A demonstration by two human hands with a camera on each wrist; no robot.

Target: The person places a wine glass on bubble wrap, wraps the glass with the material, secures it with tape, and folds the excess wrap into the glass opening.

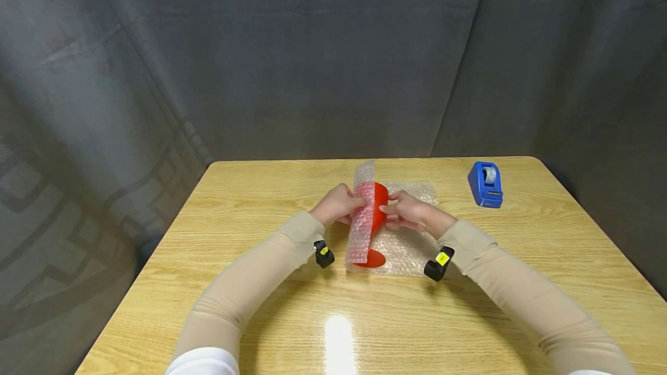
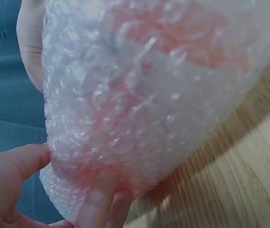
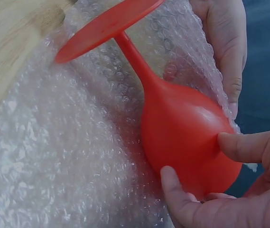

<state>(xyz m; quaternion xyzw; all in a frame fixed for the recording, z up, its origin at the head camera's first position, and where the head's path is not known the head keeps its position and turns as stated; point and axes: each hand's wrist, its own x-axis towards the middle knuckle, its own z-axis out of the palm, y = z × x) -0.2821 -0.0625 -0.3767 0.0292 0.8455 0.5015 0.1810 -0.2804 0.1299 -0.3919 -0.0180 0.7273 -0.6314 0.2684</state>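
A red wine glass (image 3: 187,128) lies on its side along a sheet of bubble wrap (image 1: 406,253), its round foot (image 1: 372,258) toward the person. My right hand (image 1: 414,212) grips the bowl near its rim between thumb and fingers. On the other side, my left hand (image 1: 340,204) holds the raised left edge of the wrap against the glass, thumb on one side and fingers on the other. The left wrist view shows red through the wrap above the left fingers (image 2: 99,199). That folded part hides the glass's left side in the head view.
A blue tape dispenser (image 1: 486,185) with a roll of clear tape stands at the back right of the wooden table (image 1: 250,207). Dark grey curtains (image 1: 333,62) hang behind the table and at its sides. Both wrists carry small black cameras (image 1: 324,254).
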